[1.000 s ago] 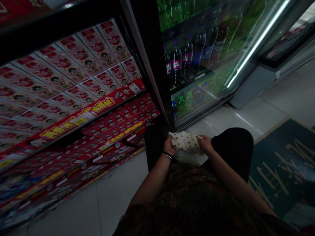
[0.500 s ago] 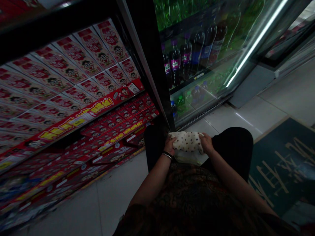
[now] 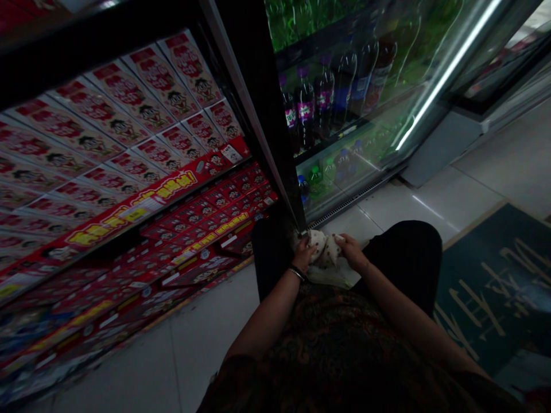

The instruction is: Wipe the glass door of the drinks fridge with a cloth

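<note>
A cream cloth with dark dots is bunched between both hands above my lap, over the dark trousers on my knees. My left hand, with a bracelet on the wrist, grips its left end with closed fingers. My right hand pinches the right end. Under the cloth a pale, thin piece of material lies on my lap.
To the left stands a dark shelf unit packed with red boxes. Ahead is a lit drinks fridge with bottles behind glass. Pale floor tiles run below, and a dark green mat with lettering lies at right.
The hands have come closer together and the spotted cloth, spread flat half a second ago, is now folded or bunched into a smaller bundle.
</note>
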Demonstrator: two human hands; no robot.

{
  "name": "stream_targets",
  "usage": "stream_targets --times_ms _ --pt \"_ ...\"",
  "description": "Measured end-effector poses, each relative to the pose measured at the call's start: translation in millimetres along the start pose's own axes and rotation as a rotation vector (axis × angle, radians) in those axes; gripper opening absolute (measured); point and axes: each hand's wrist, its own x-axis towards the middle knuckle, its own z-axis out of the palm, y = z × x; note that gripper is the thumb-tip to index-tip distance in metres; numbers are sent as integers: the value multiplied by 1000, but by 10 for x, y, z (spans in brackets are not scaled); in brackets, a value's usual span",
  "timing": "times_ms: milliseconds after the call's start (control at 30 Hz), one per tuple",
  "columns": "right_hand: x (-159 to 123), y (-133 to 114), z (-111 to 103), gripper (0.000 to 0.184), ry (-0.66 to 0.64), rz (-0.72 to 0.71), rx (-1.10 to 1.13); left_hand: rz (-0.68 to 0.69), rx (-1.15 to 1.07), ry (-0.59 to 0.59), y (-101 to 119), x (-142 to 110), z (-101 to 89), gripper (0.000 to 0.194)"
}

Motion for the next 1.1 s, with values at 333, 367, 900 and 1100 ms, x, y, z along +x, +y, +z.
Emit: stream_targets --times_ms 333,367,900,1100 --pt "-127 -112 140 60 -281 108 163 -55 68 -130 -15 -33 64 63" --pt "-124 -118 136 61 -287 110 160 -67 66 -114 -30 -26 53 61" --pt "-67 -53 65 56 -147 164 158 -208 -263 -87 204 -91 29 68" --pt "-33 -56 -11 58 -73 102 179 -173 -232 -61 151 -72 18 74"
